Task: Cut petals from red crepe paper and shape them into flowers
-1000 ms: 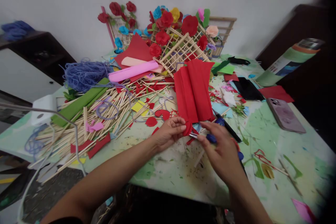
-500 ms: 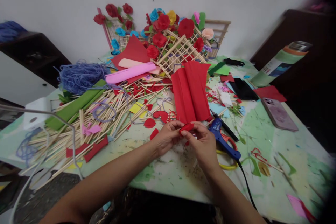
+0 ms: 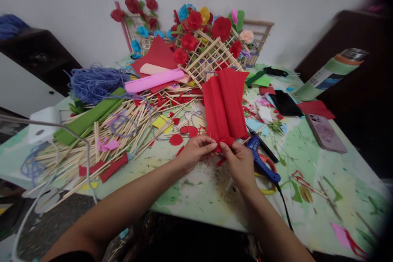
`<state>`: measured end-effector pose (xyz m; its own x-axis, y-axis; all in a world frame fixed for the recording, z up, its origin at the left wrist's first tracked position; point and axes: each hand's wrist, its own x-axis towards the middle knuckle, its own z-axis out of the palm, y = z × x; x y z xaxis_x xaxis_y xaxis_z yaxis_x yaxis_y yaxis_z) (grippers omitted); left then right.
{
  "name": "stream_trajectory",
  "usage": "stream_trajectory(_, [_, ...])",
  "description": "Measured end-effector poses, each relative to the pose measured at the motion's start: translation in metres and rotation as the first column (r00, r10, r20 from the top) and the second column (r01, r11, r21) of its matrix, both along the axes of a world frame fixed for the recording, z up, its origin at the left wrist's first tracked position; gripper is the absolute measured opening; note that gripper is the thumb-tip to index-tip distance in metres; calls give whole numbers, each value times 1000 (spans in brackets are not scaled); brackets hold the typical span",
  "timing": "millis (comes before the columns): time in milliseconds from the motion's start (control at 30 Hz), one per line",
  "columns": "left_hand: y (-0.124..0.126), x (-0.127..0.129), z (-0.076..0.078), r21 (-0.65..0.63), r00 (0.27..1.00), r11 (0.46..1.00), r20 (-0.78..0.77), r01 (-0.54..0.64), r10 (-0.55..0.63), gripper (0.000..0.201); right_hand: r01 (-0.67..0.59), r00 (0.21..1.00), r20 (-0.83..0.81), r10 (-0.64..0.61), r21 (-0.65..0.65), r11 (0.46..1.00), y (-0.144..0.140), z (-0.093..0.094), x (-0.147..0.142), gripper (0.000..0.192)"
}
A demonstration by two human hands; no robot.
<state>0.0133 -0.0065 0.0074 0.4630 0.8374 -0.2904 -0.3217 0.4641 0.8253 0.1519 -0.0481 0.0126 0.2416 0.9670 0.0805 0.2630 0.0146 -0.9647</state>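
Observation:
My left hand (image 3: 196,151) and my right hand (image 3: 239,161) meet over the table's near middle, both pinching a small red paper petal piece (image 3: 224,142). Just behind it lies a large pleated sheet of red crepe paper (image 3: 225,104). A blue glue gun (image 3: 262,163) rests on the table right beside my right hand, its black cord trailing toward the near edge. Under it lie scissors with red and yellow handles (image 3: 267,172).
A heap of wooden sticks (image 3: 123,131) covers the left side, with green paper (image 3: 89,118), pink paper roll (image 3: 153,82) and blue yarn (image 3: 95,84). A stick lattice with paper flowers (image 3: 208,45) leans on the wall. A phone (image 3: 327,133) lies right.
My right hand let go of the blue glue gun, which now lies on the table, and came over to pinch the red petal piece together with my left hand.

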Motion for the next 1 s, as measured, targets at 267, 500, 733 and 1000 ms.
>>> stream_trajectory(267, [14, -15, -2, 13, 973, 973, -20, -229, 230, 21, -140, 857, 474, 204, -167, 976, 15, 5, 11, 27])
stream_trajectory(500, [24, -24, 0, -4, 956, 956, -20, -293, 293, 13, -133, 583, 748, 318, -299, 945, 23, 6, 1, 12])
stream_trajectory(733, [22, -22, -6, 156, 952, 954, -132, -257, 278, 12, -129, 568, 782, 257, -224, 966, 25, -1, 0, 11])
stream_trajectory(1000, [12, -35, 4, 973, 811, 180, -222, 146, 541, 17, -107, 537, 808, 243, -220, 969, 24, -1, 1, 14])
